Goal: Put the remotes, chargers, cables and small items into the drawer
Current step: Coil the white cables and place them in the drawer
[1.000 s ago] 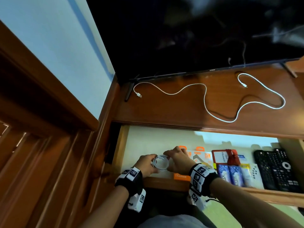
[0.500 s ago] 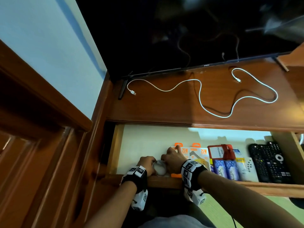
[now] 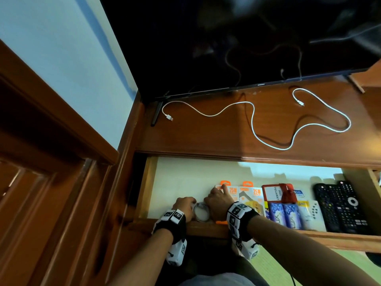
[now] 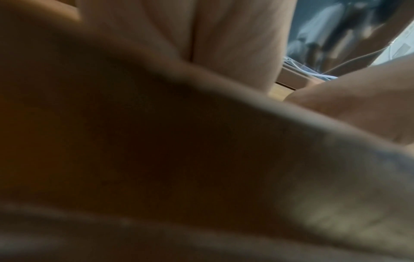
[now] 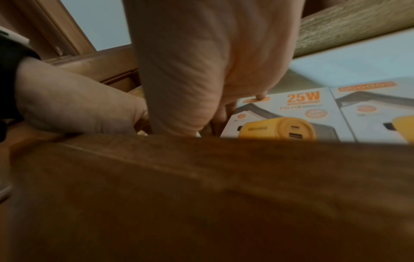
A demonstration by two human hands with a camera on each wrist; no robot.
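A coiled white cable [image 3: 201,213] lies low at the front left of the open drawer [image 3: 185,178]. My left hand [image 3: 184,207] grips its left side with curled fingers, and my right hand [image 3: 218,203] holds its right side, index finger stretched over a 25W charger box [image 3: 234,196]. In the right wrist view my right hand [image 5: 201,70] reaches down beside that charger box [image 5: 291,109], with my left hand [image 5: 78,106] fisted next to it. The left wrist view shows only blurred fingers [image 4: 224,44]. A long loose white cable [image 3: 253,120] lies on the cabinet top.
In the drawer, right of the hands, lie a second charger box [image 3: 252,198], a red card holder [image 3: 276,194], blue packets [image 3: 285,215] and black remotes [image 3: 340,205]. The drawer's front rail [image 5: 201,195] is just under my wrists. A TV [image 3: 226,38] stands behind the cabinet top.
Both hands have lowered the coiled cable from above the drawer's front down to its floor by the front rail. The view has tilted slightly.
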